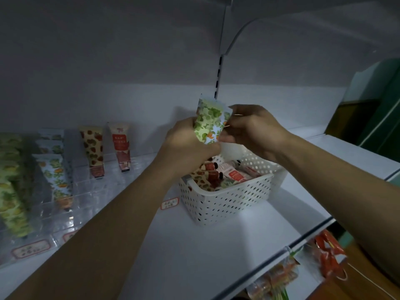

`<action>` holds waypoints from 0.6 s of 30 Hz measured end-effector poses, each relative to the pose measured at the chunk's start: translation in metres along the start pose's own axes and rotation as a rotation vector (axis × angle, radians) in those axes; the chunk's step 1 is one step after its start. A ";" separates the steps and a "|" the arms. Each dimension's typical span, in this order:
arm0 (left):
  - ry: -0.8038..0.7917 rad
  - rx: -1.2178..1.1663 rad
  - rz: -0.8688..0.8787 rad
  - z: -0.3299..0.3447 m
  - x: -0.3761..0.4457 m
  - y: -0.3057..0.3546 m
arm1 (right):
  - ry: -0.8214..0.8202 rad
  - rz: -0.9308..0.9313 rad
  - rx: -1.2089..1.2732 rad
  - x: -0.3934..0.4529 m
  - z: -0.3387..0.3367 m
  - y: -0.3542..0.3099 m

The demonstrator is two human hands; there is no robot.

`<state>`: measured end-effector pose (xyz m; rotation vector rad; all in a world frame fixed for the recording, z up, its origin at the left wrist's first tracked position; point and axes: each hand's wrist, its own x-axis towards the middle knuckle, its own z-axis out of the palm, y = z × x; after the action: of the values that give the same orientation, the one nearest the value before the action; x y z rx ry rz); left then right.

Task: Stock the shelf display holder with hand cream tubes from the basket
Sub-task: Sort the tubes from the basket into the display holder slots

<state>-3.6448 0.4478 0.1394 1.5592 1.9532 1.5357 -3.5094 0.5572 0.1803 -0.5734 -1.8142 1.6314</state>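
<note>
A bunch of hand cream tubes point(208, 124), at least 2 with green leaf and orange fruit prints, is held upright above the white basket point(227, 200). The left hand point(186, 148) grips the lower part of the bunch with curled fingers, and the right hand point(253, 131) pinches the upper edge of a tube, as if separating it from the others. More tubes lie in the basket on the white shelf point(205, 256). To the left, the clear display holder point(91, 189) already carries several rows, with 2 tubes standing at the back.

The step in hand looks like sorting picked tubes before placing them. The next move calls for carrying 1 tube left to the row with the matching print and sliding it in upright.
</note>
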 end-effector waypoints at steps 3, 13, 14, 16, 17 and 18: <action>0.034 -0.070 -0.013 0.001 0.000 0.001 | 0.034 0.055 -0.102 0.005 0.005 0.008; 0.158 -0.196 -0.082 -0.001 -0.005 0.008 | -0.384 0.023 -1.326 0.002 0.017 0.040; 0.184 -0.240 -0.090 -0.002 -0.005 0.010 | -0.310 0.007 -1.296 0.002 0.013 0.040; 0.237 -0.322 -0.105 -0.005 -0.005 0.015 | -0.164 -0.009 -1.225 0.000 0.006 0.035; 0.259 -0.344 -0.115 -0.007 -0.005 0.018 | -0.112 -0.030 -1.172 -0.003 0.003 0.029; 0.278 -0.350 -0.121 -0.010 -0.005 0.022 | -0.075 -0.057 -1.095 -0.005 0.000 0.023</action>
<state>-3.6366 0.4357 0.1595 1.1176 1.7418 1.9967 -3.5082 0.5567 0.1565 -0.8846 -2.6653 0.4859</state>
